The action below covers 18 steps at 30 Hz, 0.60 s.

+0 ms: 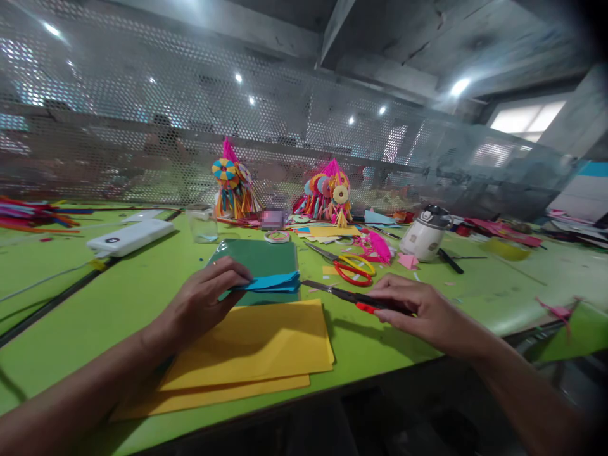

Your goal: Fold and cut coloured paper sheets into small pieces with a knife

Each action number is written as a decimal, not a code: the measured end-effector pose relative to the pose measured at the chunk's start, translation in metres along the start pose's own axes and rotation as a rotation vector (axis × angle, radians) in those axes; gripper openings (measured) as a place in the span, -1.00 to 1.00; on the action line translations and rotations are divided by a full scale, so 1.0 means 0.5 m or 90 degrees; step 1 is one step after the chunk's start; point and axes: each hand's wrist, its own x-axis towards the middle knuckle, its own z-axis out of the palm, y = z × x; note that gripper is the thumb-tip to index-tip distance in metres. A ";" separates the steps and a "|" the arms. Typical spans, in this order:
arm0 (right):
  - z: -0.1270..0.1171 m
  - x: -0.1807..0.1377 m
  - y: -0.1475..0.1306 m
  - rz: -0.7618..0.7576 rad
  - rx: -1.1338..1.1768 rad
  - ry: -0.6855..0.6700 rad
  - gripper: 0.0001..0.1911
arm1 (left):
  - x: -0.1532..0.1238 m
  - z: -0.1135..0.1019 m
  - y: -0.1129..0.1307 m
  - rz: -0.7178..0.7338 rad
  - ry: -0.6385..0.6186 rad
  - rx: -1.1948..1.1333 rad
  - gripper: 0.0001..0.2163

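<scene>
My left hand (206, 294) pinches a small stack of folded blue paper (273, 282) that lies over a dark green sheet (261, 256). In front of it sits a pile of yellow paper sheets (251, 348) on the green table (85, 316). My right hand (418, 310) rests on the handles of red-and-black scissors (349, 296), whose closed blades point left toward the blue paper; the fingers curl over the handles.
A second pair of scissors with red and yellow handles (354, 269) lies behind. Farther back are two colourful tasselled paper ornaments (232, 180) (327, 193), a clear cup (202, 225), a white power bank (128, 237), a white jug (425, 234) and paper scraps. A perforated metal screen (142, 126) backs the table.
</scene>
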 end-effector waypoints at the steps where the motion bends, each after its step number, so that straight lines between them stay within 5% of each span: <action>1: 0.000 0.000 0.002 0.007 0.003 0.001 -0.71 | 0.000 0.000 0.000 0.002 0.000 0.001 -0.89; 12: 0.010 0.019 -0.004 -0.031 0.011 -0.046 -0.76 | 0.006 0.000 0.008 0.060 -0.046 0.049 -0.90; 18: 0.010 0.050 0.010 -0.071 0.023 -0.154 -0.72 | -0.004 0.017 0.011 0.105 -0.103 0.097 -0.91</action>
